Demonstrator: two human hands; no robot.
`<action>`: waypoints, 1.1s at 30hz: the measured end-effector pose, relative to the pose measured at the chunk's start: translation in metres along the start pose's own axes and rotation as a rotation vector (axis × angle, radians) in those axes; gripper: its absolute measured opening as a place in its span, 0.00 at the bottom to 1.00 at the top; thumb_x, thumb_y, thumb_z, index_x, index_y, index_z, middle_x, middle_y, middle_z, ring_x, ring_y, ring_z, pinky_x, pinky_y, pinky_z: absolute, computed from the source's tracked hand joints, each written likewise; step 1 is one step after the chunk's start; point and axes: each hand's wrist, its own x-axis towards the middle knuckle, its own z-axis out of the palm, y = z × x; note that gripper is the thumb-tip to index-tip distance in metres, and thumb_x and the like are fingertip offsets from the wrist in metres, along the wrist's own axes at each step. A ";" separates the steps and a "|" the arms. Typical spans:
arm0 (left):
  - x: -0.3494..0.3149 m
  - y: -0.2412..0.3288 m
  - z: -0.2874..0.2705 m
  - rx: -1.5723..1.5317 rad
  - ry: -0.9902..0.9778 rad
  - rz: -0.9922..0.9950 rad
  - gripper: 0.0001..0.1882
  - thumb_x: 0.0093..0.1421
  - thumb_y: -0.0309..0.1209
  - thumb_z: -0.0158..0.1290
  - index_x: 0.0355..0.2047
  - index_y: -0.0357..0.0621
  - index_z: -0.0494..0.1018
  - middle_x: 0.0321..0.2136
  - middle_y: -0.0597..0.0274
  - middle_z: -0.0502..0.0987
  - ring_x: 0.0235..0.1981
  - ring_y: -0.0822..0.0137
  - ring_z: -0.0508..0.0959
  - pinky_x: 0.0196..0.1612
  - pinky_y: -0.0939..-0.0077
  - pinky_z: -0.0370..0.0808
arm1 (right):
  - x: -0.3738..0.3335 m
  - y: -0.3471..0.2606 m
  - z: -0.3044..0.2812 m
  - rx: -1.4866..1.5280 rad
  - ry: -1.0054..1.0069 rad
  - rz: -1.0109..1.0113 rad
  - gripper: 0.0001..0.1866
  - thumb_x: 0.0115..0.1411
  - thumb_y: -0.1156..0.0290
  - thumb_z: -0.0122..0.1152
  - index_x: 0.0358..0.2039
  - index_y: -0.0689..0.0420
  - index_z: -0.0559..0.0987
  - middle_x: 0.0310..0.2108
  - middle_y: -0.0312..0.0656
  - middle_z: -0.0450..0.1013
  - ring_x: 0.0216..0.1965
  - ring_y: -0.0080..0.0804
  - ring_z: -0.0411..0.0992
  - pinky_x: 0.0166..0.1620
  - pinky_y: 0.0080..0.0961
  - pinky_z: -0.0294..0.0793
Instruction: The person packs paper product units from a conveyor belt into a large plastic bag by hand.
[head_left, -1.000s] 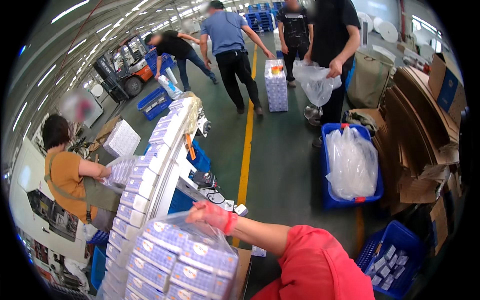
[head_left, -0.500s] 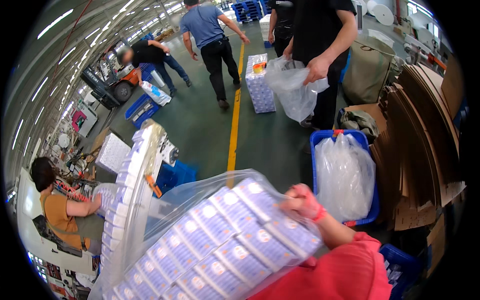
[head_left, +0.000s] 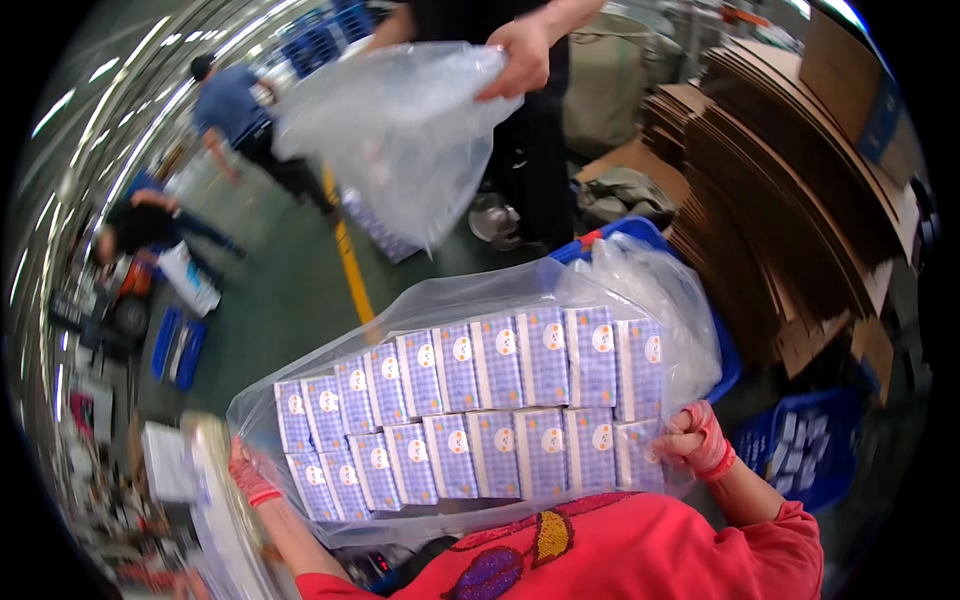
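A large clear plastic bag lies stretched across the space before my body, with two rows of small blue-checked, paper-wrapped packs inside. My left hand, in a pink fingerless glove, grips the bag's left end; its fingertips are partly hidden. At the opposite end, my right hand, gloved alike, has its fingers curled on the film by the last pack of the near row. The load runs nearly level between both hands, close to my red shirt.
Ahead, a co-worker's hand holds up a translucent plastic bag. A blue basket of clear bags stands right, beside stacked cardboard sheets. Another blue crate sits lower right. A machine edge is near my left arm.
The bag of packs has gone from steeply slanted to nearly level. My left hand has come into view at its left end. My view has swung right; the co-worker's bag is spread wider.
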 end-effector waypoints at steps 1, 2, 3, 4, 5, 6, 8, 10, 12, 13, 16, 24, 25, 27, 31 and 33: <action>0.029 0.002 0.010 0.037 -0.017 0.037 0.23 0.53 0.40 0.47 0.05 0.56 0.52 0.04 0.73 0.54 0.06 0.78 0.54 0.10 0.83 0.49 | -0.003 -0.001 0.016 0.044 0.065 0.060 0.14 0.39 0.77 0.57 0.03 0.61 0.66 0.05 0.33 0.61 0.09 0.17 0.58 0.14 0.16 0.54; 0.054 0.001 0.015 0.059 -0.054 0.030 0.23 0.53 0.40 0.47 0.05 0.56 0.52 0.04 0.73 0.54 0.06 0.78 0.54 0.10 0.83 0.49 | -0.011 -0.001 0.027 0.081 0.129 0.129 0.14 0.39 0.77 0.57 0.03 0.61 0.65 0.05 0.33 0.61 0.08 0.17 0.57 0.14 0.15 0.53; 0.077 -0.005 0.018 0.183 -0.058 0.099 0.23 0.53 0.40 0.47 0.05 0.55 0.53 0.04 0.73 0.53 0.05 0.78 0.53 0.10 0.83 0.49 | -0.027 0.012 0.032 0.051 0.194 0.061 0.14 0.39 0.77 0.57 0.03 0.61 0.65 0.05 0.32 0.60 0.08 0.16 0.55 0.14 0.15 0.52; 0.101 -0.021 0.024 0.283 -0.068 0.160 0.23 0.53 0.40 0.48 0.06 0.55 0.53 0.03 0.73 0.52 0.05 0.78 0.52 0.10 0.83 0.49 | -0.048 0.025 0.038 -0.004 0.271 -0.014 0.14 0.38 0.78 0.57 0.02 0.60 0.65 0.05 0.32 0.59 0.08 0.16 0.54 0.14 0.15 0.51; 0.124 -0.039 0.033 0.360 -0.082 0.184 0.21 0.53 0.40 0.48 0.08 0.55 0.53 0.06 0.73 0.53 0.07 0.77 0.53 0.12 0.82 0.50 | -0.069 0.034 0.046 -0.007 0.314 0.054 0.15 0.38 0.78 0.57 0.02 0.60 0.64 0.05 0.31 0.58 0.08 0.15 0.52 0.14 0.15 0.50; 0.144 -0.056 0.051 0.409 -0.119 0.167 0.19 0.53 0.40 0.47 0.10 0.54 0.54 0.08 0.72 0.54 0.09 0.76 0.54 0.14 0.81 0.51 | -0.078 0.046 0.053 -0.105 0.321 0.003 0.15 0.39 0.77 0.56 0.02 0.60 0.64 0.04 0.31 0.59 0.08 0.16 0.53 0.13 0.16 0.50; 0.175 -0.080 0.087 0.449 -0.196 0.140 0.16 0.53 0.40 0.47 0.15 0.53 0.55 0.12 0.70 0.56 0.13 0.75 0.56 0.18 0.79 0.53 | -0.081 0.055 0.076 -0.037 0.520 0.030 0.16 0.40 0.77 0.55 0.02 0.59 0.63 0.04 0.32 0.59 0.07 0.16 0.55 0.12 0.17 0.50; 0.197 -0.119 0.113 0.431 -0.276 0.060 0.13 0.53 0.41 0.47 0.20 0.52 0.57 0.16 0.69 0.58 0.17 0.73 0.58 0.22 0.77 0.55 | -0.073 0.073 0.095 0.099 0.647 0.090 0.17 0.42 0.76 0.54 0.02 0.58 0.62 0.03 0.33 0.59 0.06 0.17 0.56 0.12 0.17 0.51; 0.207 -0.168 0.134 0.397 -0.358 -0.034 0.12 0.53 0.41 0.47 0.24 0.51 0.58 0.21 0.67 0.60 0.21 0.71 0.60 0.27 0.75 0.57 | -0.064 0.124 0.105 0.138 0.719 0.110 0.17 0.42 0.75 0.54 0.02 0.57 0.62 0.03 0.33 0.58 0.06 0.18 0.55 0.11 0.17 0.51; 0.205 -0.189 0.152 0.329 -0.406 -0.076 0.11 0.53 0.41 0.47 0.26 0.51 0.59 0.23 0.66 0.61 0.23 0.70 0.61 0.29 0.74 0.58 | -0.047 0.137 0.103 0.132 0.738 0.176 0.15 0.41 0.76 0.54 0.03 0.57 0.63 0.05 0.33 0.59 0.08 0.18 0.57 0.12 0.17 0.52; 0.181 -0.240 0.163 0.119 -0.488 -0.230 0.13 0.52 0.42 0.47 0.33 0.49 0.61 0.29 0.64 0.64 0.29 0.67 0.64 0.35 0.70 0.61 | 0.018 0.247 0.092 -0.274 0.808 0.275 0.11 0.42 0.77 0.51 0.06 0.54 0.67 0.13 0.36 0.68 0.16 0.23 0.66 0.18 0.21 0.61; 0.248 -0.055 0.215 0.424 -0.357 -0.216 0.23 0.49 0.55 0.45 0.35 0.52 0.68 0.31 0.68 0.70 0.31 0.69 0.68 0.28 0.68 0.61 | 0.079 0.293 0.071 -1.005 0.341 0.502 0.09 0.44 0.67 0.48 0.19 0.57 0.73 0.20 0.44 0.71 0.25 0.40 0.71 0.29 0.32 0.70; 0.237 -0.026 0.232 0.427 -0.261 -0.075 0.29 0.48 0.58 0.45 0.40 0.49 0.67 0.33 0.67 0.70 0.34 0.69 0.67 0.32 0.64 0.62 | 0.098 0.227 0.061 -0.980 0.130 0.564 0.08 0.46 0.68 0.48 0.23 0.56 0.75 0.21 0.45 0.71 0.27 0.41 0.71 0.31 0.31 0.71; 0.215 0.017 0.255 0.702 -0.444 0.080 0.34 0.48 0.58 0.44 0.48 0.47 0.62 0.40 0.64 0.68 0.40 0.66 0.67 0.38 0.61 0.61 | 0.077 0.254 -0.001 -1.177 0.912 0.424 0.09 0.52 0.67 0.46 0.26 0.58 0.72 0.24 0.41 0.72 0.25 0.35 0.70 0.29 0.29 0.70; 0.157 0.019 0.310 1.021 -0.903 0.041 0.43 0.45 0.49 0.54 0.57 0.52 0.45 0.50 0.59 0.61 0.49 0.59 0.63 0.45 0.47 0.58 | 0.043 -0.005 -0.025 0.012 1.020 -0.427 0.19 0.59 0.59 0.40 0.42 0.60 0.69 0.34 0.39 0.69 0.34 0.24 0.66 0.38 0.20 0.65; 0.111 0.010 0.307 1.052 -0.836 -0.093 0.50 0.44 0.46 0.57 0.58 0.52 0.36 0.51 0.56 0.60 0.51 0.59 0.61 0.47 0.48 0.58 | 0.029 -0.017 -0.035 0.183 0.887 -0.368 0.20 0.59 0.59 0.39 0.44 0.60 0.68 0.36 0.41 0.69 0.34 0.26 0.67 0.40 0.20 0.65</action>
